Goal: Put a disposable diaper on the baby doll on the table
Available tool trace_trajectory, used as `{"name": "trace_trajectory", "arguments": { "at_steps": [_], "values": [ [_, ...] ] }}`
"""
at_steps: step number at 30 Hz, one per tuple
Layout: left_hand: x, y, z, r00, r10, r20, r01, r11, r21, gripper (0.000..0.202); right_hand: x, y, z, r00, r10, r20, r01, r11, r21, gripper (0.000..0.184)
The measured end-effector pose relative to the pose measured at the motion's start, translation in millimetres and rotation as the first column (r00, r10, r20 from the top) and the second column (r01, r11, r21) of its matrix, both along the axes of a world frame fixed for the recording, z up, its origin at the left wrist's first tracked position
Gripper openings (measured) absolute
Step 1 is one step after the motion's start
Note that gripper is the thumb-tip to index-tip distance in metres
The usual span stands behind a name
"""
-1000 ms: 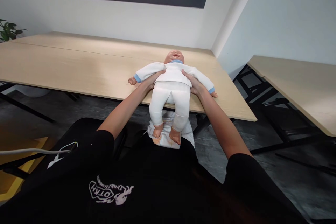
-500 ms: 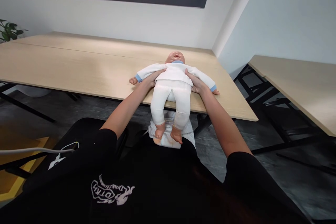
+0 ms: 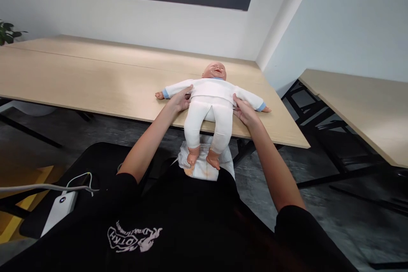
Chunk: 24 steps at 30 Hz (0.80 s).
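Observation:
A baby doll in a white top with blue cuffs and white leggings lies face up on the table, arms spread. Its legs hang over the front edge, bare feet above a white diaper that rests on my lap. My left hand is at one side of the doll's waist, thumb against the top and fingers curled. At the other side, my right hand has its thumb on the top near the hem. Fingertips of both hands are partly hidden beside the doll's body.
The pale wooden table runs along the wall under a dark-framed window. A second table stands at the right. On a black chair at the left lies a white power bank with a cable.
Both my hands have slid outward and slightly down from the doll's chest toward its waist. The doll's head has tipped a little, and its feet sit slightly higher in view.

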<state>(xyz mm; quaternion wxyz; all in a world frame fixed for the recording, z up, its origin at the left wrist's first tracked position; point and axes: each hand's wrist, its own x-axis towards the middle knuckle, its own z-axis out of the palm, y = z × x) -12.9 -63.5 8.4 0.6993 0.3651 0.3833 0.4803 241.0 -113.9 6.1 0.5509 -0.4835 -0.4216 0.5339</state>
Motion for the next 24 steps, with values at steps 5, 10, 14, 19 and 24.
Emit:
{"name": "trace_trajectory", "arguments": {
  "at_steps": [5, 10, 14, 19, 24],
  "values": [
    [-4, -50, -2.4, 0.995, 0.088, -0.041, -0.082, 0.988, 0.128, 0.078, 8, -30, -9.9, 0.98, -0.044, 0.196, 0.03, 0.997, 0.076, 0.069],
    [-5, -66, -1.9, 0.988, -0.026, -0.152, 0.059, 0.973, 0.221, 0.103, 10, -31, -14.5, 0.962, 0.021, 0.274, -0.07, 0.983, 0.17, 0.104],
    [-3, -61, -5.8, 0.984, 0.007, -0.18, 0.048, 0.953, 0.299, 0.091, 10, -28, -17.8, 0.956, 0.015, 0.293, -0.079, 0.975, 0.21, 0.109],
    [3, -62, -9.2, 0.966, 0.096, -0.238, -0.005, 0.934, 0.357, 0.081, 10, -25, -22.2, 0.931, -0.029, 0.364, -0.071, 0.963, 0.258, 0.103],
    [9, -61, -13.6, 0.937, 0.191, -0.292, -0.043, 0.894, 0.447, 0.068, 7, -19, -27.5, 0.898, -0.09, 0.431, -0.048, 0.954, 0.297, 0.105]
  ]
}}
